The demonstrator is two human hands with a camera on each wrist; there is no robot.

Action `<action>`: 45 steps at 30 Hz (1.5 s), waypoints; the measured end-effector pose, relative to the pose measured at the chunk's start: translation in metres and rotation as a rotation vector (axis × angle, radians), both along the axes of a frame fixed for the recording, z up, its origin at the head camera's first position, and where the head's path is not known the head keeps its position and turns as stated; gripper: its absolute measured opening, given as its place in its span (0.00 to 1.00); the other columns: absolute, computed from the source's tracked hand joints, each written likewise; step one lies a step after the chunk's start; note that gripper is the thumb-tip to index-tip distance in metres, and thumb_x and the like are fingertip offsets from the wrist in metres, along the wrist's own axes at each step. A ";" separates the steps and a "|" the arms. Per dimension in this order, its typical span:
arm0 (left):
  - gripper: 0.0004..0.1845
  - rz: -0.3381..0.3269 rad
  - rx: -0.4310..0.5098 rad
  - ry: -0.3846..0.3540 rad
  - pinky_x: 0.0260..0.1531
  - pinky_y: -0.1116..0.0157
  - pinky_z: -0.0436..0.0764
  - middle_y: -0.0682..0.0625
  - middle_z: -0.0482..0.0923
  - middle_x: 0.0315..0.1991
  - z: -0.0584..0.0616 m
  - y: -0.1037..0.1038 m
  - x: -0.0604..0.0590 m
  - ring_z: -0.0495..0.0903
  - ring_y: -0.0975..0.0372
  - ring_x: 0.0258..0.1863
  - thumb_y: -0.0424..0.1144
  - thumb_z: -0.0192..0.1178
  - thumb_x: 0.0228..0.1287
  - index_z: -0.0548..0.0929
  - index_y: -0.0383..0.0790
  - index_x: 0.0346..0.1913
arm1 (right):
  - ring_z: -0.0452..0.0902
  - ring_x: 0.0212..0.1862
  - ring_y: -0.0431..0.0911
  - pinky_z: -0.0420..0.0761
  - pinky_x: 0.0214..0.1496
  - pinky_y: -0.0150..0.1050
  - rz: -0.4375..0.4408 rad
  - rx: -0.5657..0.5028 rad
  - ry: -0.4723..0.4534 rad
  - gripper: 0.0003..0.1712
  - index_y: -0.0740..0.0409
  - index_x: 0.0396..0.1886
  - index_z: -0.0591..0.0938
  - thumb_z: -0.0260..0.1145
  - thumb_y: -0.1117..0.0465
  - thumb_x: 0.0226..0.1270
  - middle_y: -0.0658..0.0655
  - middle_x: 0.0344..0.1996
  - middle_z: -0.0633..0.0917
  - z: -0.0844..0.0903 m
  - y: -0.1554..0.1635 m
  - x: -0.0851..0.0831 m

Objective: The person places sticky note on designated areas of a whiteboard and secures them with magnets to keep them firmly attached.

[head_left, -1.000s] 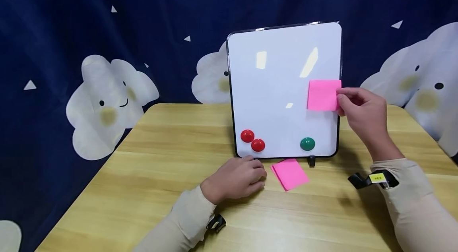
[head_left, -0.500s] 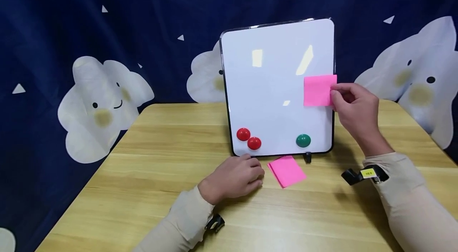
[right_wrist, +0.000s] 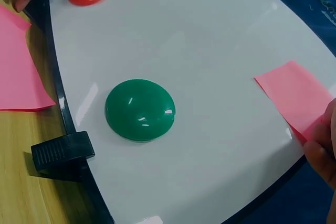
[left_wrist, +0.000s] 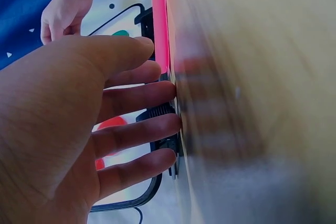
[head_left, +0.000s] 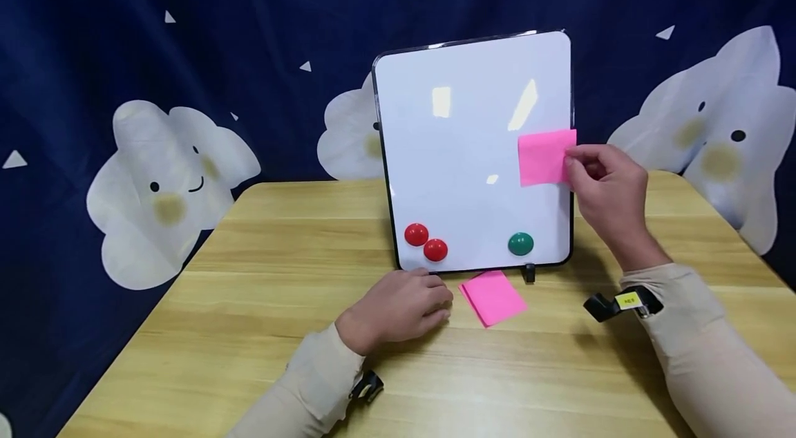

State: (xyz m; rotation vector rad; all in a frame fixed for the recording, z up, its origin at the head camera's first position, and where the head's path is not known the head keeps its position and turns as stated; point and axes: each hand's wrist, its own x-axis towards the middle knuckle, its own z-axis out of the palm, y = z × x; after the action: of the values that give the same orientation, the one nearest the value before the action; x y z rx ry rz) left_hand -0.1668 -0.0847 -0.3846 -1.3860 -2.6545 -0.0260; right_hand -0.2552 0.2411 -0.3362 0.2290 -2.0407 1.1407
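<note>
My right hand [head_left: 612,193] pinches the right edge of a pink sticky note [head_left: 542,157] between thumb and fingers. The note overlaps the right side of an upright whiteboard [head_left: 460,148] in the head view. Down at the board's lower left edge rests my left hand [head_left: 398,307], its fingers loosely bent with nothing in them, as the left wrist view [left_wrist: 131,114] also shows. Several more pink sticky notes [head_left: 494,298] lie on the table just right of that hand. Two red magnets [head_left: 417,234] sit at the board's lower left, and a green magnet [right_wrist: 140,110] at its lower right.
Black feet [right_wrist: 63,151] hold the board up on the wooden table [head_left: 280,251]. Behind the table hangs a dark blue curtain [head_left: 280,3] printed with clouds and triangles. Each sleeve carries a black wrist strap [head_left: 622,303].
The whole head view has shifted slightly, so everything sits further left. The right hand still pinches the sticky note against the board's right side. The left hand stays put by the board's foot.
</note>
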 end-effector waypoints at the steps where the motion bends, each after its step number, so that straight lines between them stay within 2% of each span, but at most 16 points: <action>1: 0.08 0.000 0.000 -0.004 0.43 0.68 0.79 0.59 0.83 0.40 0.000 0.000 0.000 0.79 0.64 0.43 0.48 0.59 0.72 0.86 0.52 0.41 | 0.73 0.30 0.40 0.74 0.31 0.21 -0.005 0.011 0.009 0.11 0.63 0.47 0.87 0.65 0.62 0.70 0.49 0.33 0.81 0.000 0.000 0.000; 8: 0.08 0.006 -0.001 -0.015 0.45 0.67 0.79 0.57 0.83 0.43 0.001 0.001 0.001 0.79 0.63 0.46 0.48 0.59 0.72 0.86 0.52 0.42 | 0.74 0.32 0.39 0.74 0.33 0.20 -0.022 0.024 0.003 0.11 0.64 0.46 0.87 0.66 0.63 0.69 0.48 0.35 0.79 -0.001 0.000 0.001; 15: 0.09 0.010 -0.001 -0.020 0.46 0.67 0.79 0.57 0.83 0.44 0.000 0.001 0.002 0.79 0.62 0.47 0.48 0.59 0.72 0.87 0.51 0.42 | 0.76 0.33 0.38 0.76 0.34 0.20 0.005 -0.012 -0.007 0.10 0.62 0.45 0.88 0.68 0.63 0.68 0.49 0.36 0.78 -0.001 -0.001 0.000; 22: 0.09 0.011 0.005 -0.022 0.44 0.67 0.79 0.57 0.83 0.44 0.001 0.000 0.001 0.79 0.63 0.46 0.48 0.59 0.71 0.87 0.51 0.42 | 0.76 0.33 0.35 0.74 0.33 0.18 -0.015 -0.042 -0.035 0.10 0.63 0.46 0.88 0.69 0.67 0.67 0.51 0.37 0.78 -0.003 -0.002 -0.004; 32: 0.08 0.007 0.011 -0.019 0.44 0.67 0.79 0.57 0.82 0.42 0.000 0.002 0.001 0.78 0.63 0.44 0.48 0.60 0.71 0.86 0.52 0.41 | 0.74 0.36 0.38 0.74 0.35 0.20 -0.036 -0.044 -0.081 0.13 0.61 0.49 0.86 0.69 0.60 0.68 0.51 0.39 0.78 -0.001 -0.002 0.000; 40: 0.08 -0.001 0.001 -0.011 0.42 0.67 0.78 0.57 0.82 0.41 -0.001 0.002 0.001 0.78 0.63 0.43 0.48 0.59 0.72 0.86 0.51 0.41 | 0.75 0.35 0.36 0.75 0.36 0.20 -0.029 -0.064 -0.094 0.14 0.64 0.49 0.85 0.69 0.60 0.68 0.46 0.38 0.75 -0.004 -0.001 -0.003; 45: 0.08 0.002 0.009 -0.012 0.42 0.67 0.78 0.57 0.82 0.41 -0.001 0.001 0.001 0.78 0.63 0.43 0.48 0.59 0.71 0.86 0.51 0.40 | 0.75 0.36 0.39 0.75 0.37 0.21 -0.033 -0.069 -0.114 0.16 0.64 0.49 0.83 0.69 0.58 0.69 0.49 0.41 0.77 -0.004 -0.002 -0.004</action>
State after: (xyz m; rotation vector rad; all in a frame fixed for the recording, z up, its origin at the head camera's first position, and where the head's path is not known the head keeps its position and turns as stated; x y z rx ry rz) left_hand -0.1661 -0.0833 -0.3856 -1.3846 -2.6622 -0.0459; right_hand -0.2588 0.2390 -0.3405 0.0978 -2.0923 1.2262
